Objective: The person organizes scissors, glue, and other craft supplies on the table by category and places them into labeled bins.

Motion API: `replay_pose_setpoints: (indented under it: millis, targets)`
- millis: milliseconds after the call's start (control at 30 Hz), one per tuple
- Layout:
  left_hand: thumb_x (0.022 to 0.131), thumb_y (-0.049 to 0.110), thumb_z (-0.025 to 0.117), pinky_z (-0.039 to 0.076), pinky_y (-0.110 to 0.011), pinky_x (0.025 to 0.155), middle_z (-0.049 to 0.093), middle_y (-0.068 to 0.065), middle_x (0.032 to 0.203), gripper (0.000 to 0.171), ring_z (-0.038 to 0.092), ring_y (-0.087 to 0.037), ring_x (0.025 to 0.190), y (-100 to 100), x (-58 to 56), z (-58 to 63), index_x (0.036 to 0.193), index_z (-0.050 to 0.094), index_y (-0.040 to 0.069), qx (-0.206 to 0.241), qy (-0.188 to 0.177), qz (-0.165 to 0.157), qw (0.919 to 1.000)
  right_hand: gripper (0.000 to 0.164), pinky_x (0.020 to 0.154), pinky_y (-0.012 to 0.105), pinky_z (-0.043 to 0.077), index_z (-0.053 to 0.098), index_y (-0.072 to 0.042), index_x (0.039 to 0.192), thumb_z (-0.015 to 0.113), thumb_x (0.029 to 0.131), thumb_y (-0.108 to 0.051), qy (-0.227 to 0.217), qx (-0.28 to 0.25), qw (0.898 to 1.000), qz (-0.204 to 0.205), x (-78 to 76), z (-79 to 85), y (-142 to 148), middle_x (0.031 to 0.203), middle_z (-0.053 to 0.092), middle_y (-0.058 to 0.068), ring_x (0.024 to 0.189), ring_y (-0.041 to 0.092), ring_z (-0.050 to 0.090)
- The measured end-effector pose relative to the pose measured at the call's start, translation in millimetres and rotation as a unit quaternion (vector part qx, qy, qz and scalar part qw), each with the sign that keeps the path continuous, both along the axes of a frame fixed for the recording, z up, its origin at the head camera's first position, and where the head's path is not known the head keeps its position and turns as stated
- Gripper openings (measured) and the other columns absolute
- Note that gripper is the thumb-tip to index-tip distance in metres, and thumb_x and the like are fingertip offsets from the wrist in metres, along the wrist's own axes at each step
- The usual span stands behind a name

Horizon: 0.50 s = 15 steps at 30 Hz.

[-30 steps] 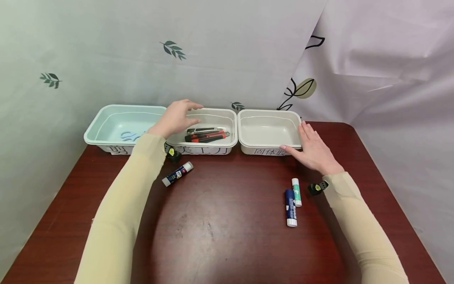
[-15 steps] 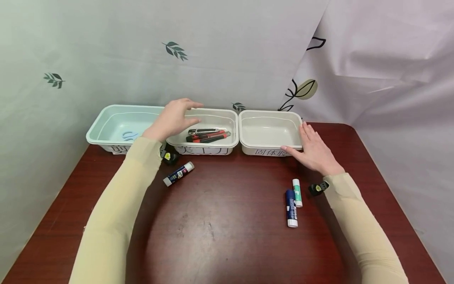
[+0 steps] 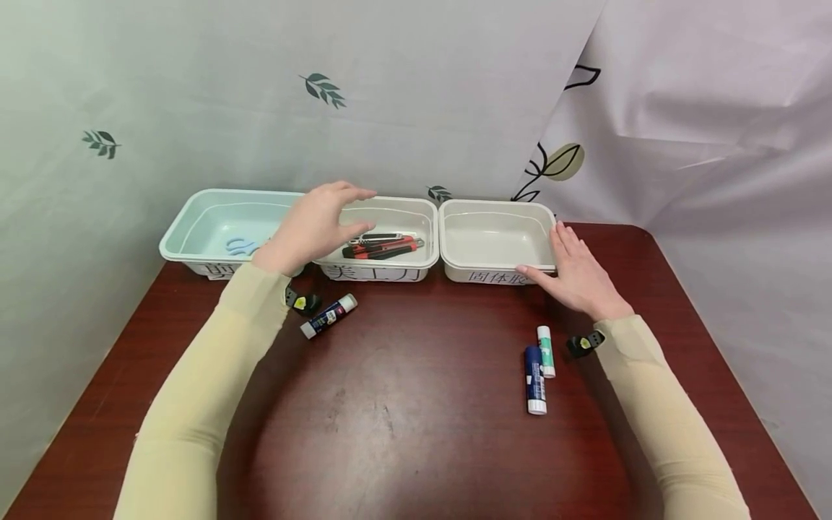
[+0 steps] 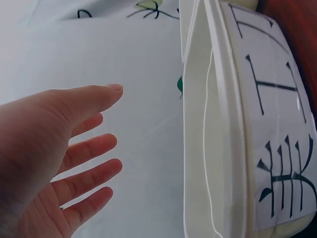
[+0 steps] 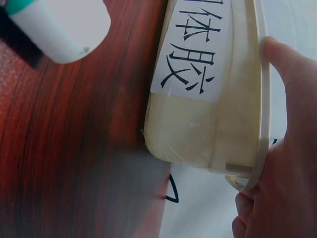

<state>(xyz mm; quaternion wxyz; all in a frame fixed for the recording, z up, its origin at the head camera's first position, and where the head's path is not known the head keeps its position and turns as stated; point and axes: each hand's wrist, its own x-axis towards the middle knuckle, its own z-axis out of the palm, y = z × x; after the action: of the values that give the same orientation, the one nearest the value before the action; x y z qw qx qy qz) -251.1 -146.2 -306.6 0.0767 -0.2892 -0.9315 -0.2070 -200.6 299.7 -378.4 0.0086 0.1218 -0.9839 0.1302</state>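
My left hand hovers over the left part of the middle white bin, thumb and fingers spread apart with nothing between them. Inside that bin lie several utility knives, red and black. At the right end, my right hand rests against the corner of another white bin; its thumb touches the front rim and its straight fingers lie along the side. The right wrist view shows the thumb on the rim. A light blue bin at the left holds scissors with blue handles, partly hidden by the left arm.
A dark blue glue stick lies in front of the middle bin. Two more lie at the right, a blue glue stick and a green-and-white glue stick, side by side on the brown table. A patterned curtain hangs behind.
My left forearm and wrist have shifted slightly left and toward me, with the hand staying over the middle bin. The right hand keeps its place at the right bin.
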Motion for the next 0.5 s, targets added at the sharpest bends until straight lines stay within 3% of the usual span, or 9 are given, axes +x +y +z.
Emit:
replay_pose_setpoints:
  millis: [233, 500]
  targets:
    - [0.093, 0.031, 0.076, 0.042, -0.051, 0.104, 0.059, -0.012, 0.139, 0.055, 0.052, -0.032, 0.13, 1, 22.1, -0.3, 0.142, 0.061, 0.011, -0.01, 0.012, -0.015, 0.9998, 0.106, 0.122, 0.046, 0.002, 0.008, 0.008, 0.159, 0.05, 0.097, -0.067, 0.001, -0.001, 1.0, 0.002, -1.4, 0.1, 1, 0.166, 0.002, 0.025, 0.153, 0.038, 0.004]
    - [0.091, 0.035, 0.079, 0.048, -0.049, 0.097, 0.064, -0.009, 0.131, 0.053, 0.06, -0.028, 0.12, -6, 51.1, -11.6, 0.136, 0.066, 0.01, 0.005, 0.027, -0.026, 0.9993, 0.107, 0.122, 0.045, 0.002, 0.009, 0.008, 0.159, 0.05, 0.096, -0.068, -0.005, 0.001, 1.0, -0.001, -0.3, 1.6, 0, 0.167, 0.002, 0.023, 0.154, 0.035, 0.0]
